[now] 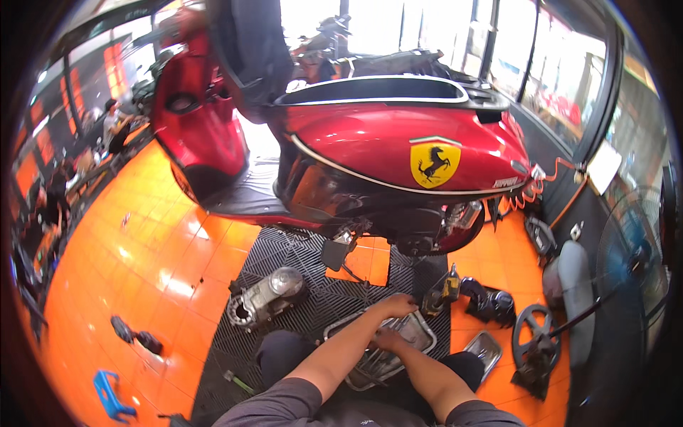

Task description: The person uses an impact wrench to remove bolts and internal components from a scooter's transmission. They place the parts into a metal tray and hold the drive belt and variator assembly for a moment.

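Both arms are in over the rectangular silver metal tray (431, 339), which lies in front of the person, between the knees. The left hand (400, 305) reaches across to its far edge, fingers bent downward; the right hand (385, 339) works nearer, over the middle. Whether either grips anything, one cannot tell: the fingertips are hidden. Just beyond the left hand, a yellow-and-black power tool (451, 285)! Off to the left, a bulky silver metal engine casing (274, 292) sits on the black ribbed mat (324, 302), and ahead looms the glossy red scooter (356, 135).
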Demonstrator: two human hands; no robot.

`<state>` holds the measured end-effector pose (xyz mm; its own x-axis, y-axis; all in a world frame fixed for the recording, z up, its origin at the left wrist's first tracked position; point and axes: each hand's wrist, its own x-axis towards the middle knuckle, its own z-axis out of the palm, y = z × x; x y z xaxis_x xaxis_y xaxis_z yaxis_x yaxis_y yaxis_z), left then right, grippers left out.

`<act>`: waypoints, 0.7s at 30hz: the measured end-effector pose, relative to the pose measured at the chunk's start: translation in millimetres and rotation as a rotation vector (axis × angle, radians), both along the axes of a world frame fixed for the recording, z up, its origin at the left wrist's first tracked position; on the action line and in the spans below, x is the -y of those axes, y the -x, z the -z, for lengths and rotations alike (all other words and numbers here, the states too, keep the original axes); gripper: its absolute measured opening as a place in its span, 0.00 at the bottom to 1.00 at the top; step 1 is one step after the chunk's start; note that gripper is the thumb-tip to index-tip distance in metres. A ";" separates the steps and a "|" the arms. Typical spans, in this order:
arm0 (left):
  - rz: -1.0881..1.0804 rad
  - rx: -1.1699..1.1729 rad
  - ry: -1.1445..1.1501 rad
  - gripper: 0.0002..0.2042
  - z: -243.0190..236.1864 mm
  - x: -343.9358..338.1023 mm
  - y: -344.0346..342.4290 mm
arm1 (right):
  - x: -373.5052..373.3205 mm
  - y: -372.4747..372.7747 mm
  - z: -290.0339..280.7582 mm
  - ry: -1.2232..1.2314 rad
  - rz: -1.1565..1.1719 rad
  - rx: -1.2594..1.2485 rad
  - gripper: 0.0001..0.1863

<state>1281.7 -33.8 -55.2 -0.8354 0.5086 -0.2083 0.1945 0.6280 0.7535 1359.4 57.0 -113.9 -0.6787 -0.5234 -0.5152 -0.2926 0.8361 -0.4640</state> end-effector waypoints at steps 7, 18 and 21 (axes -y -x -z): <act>0.129 -0.220 -0.002 0.27 -146.1 11.9 -51.5 | -54.3 10.5 4.1 0.250 0.333 -0.246 0.27; 0.037 0.015 0.350 0.28 -196.0 80.0 -117.9 | -112.0 -56.0 -1.3 -0.093 0.301 -0.127 0.25; -0.005 0.026 0.408 0.27 -208.5 93.6 -117.5 | -104.9 -57.3 -28.1 -0.080 0.327 0.019 0.23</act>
